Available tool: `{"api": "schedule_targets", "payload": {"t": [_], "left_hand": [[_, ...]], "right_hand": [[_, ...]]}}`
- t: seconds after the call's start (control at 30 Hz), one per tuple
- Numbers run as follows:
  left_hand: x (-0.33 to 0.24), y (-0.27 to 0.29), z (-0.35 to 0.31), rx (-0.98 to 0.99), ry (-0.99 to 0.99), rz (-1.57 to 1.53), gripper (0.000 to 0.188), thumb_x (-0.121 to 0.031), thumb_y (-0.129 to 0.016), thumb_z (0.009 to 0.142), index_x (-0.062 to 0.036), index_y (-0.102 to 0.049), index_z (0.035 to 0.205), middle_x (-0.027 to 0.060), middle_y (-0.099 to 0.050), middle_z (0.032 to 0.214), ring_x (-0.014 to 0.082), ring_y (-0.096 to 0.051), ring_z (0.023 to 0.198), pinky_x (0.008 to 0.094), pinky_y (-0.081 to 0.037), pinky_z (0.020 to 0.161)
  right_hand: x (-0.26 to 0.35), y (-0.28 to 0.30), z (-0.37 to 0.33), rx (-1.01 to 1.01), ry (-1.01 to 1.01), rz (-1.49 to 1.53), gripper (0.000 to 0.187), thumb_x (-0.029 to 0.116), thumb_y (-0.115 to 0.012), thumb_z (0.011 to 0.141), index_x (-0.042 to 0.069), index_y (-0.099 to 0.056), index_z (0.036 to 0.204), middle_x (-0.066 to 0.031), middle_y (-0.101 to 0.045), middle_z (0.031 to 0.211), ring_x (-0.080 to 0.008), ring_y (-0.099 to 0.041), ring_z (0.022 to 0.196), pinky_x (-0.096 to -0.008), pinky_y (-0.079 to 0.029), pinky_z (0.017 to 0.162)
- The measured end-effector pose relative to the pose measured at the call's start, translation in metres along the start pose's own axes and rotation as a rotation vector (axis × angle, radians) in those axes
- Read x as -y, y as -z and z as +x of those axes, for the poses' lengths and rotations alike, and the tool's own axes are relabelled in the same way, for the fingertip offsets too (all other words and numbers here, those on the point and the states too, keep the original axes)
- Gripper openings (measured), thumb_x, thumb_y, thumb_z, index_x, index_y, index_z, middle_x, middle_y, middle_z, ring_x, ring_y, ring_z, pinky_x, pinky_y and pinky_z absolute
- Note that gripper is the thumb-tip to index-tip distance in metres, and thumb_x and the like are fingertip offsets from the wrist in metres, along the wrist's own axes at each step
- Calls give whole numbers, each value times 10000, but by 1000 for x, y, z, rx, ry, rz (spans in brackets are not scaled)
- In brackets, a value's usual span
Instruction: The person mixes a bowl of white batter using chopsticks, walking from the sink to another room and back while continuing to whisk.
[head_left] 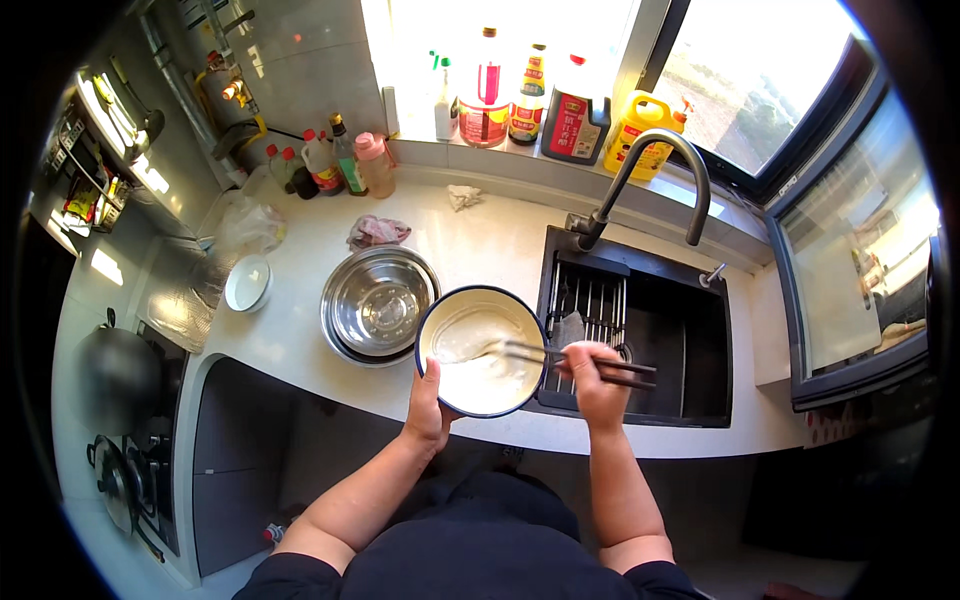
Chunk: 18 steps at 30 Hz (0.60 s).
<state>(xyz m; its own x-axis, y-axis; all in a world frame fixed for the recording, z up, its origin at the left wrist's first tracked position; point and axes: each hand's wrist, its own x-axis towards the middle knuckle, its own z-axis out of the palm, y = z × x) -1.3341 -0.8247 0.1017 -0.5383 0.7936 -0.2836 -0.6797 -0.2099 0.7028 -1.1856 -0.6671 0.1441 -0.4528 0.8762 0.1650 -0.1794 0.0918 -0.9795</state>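
A white surface [490,220] spans a sunlit kitchen, its right side cut by a black sink [690,320] holding a metal rack [590,285]. Bottles [485,110] line the sill behind, beside a dark tap [608,205] arching toward the basin. Left of centre sit nested steel bowls [385,310], partly covered in view by a blue-rimmed bowl [500,298] held at the front edge, pale mixture [480,382] inside. Farther left stands a small white bowl [247,285]; a crumpled cloth [378,232] lies behind the steel ones. Both forearms reach up from below. The left hand [428,412] grips the blue-rimmed bowl's near left side, thumb at the rim. The right hand [597,385], closed around dark chopsticks [635,367], blocks part of the rack; the chopsticks' tips blur at the mixture.
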Motion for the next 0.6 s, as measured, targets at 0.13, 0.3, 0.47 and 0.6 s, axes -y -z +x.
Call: {"api": "schedule_targets", "payload": {"t": [0.13, 0.3, 0.47, 0.6], "left_hand": [[2, -5, -2, 34, 28, 57, 651, -515, -442, 936, -50, -310, 1372, 150, -505, 1277, 265, -565, 1122, 391, -541, 838], [2, 8, -5, 4, 39, 5, 652, -510, -449, 936, -35, -323, 1364, 148, -509, 1273, 258, -569, 1114, 389, -528, 857], [3, 7, -5, 5, 31, 69, 685, -524, -420, 940, 2, -335, 1370, 165, -489, 1324, 288, -514, 1190, 417, -418, 998], [-7, 7, -6, 4, 6, 98, 657, -496, -437, 945, 16, -358, 1349, 164, -508, 1300, 275, -523, 1178, 402, -419, 997]], "right_hand": [[-8, -4, -6, 7, -81, 43, 74, 70, -651, 867, -4, -648, 858, -70, -646, 774, -125, -631, 658, -242, -535, 605], [17, 26, 17, -28, -300, -121, 113, 96, -623, 869, -1, -667, 831, -93, -645, 687, -155, -635, 571, -260, -548, 525], [25, -5, 0, 107, -481, 37, 116, 108, -675, 835, -8, -664, 841, -75, -651, 709, -129, -633, 582, -250, -535, 533], [20, 28, 25, -21, -322, -114, 129, 124, -653, 849, -2, -667, 827, -87, -658, 713, -156, -643, 580, -271, -551, 536]]}}
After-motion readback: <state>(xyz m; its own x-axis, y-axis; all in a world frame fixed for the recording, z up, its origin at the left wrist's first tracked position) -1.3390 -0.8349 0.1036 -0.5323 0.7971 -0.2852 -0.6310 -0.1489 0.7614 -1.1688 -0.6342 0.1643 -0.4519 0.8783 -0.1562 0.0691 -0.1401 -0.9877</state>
